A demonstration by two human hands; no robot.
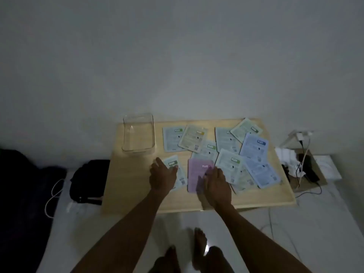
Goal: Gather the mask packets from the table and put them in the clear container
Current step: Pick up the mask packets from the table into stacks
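Observation:
Several mask packets lie scattered over the low wooden table (pixel 130 190), some overlapping. An empty clear container (pixel 138 134) stands at the table's far left corner. My left hand (pixel 162 176) rests flat, fingers apart, on a pale green packet (pixel 173 164) near the table's middle left. My right hand (pixel 215 184) lies on the lower right part of a pink packet (pixel 197 172), fingers spread. Blue packets (pixel 262 170) and green ones (pixel 228 162) lie to the right. Neither hand has lifted a packet.
A black bag (pixel 88 180) and a white cable (pixel 53 196) lie on the floor left of the table. On the right are a power strip (pixel 299 134), white cloth (pixel 285 156) and dark cables. My bare feet (pixel 199 245) stand on the white floor before the table.

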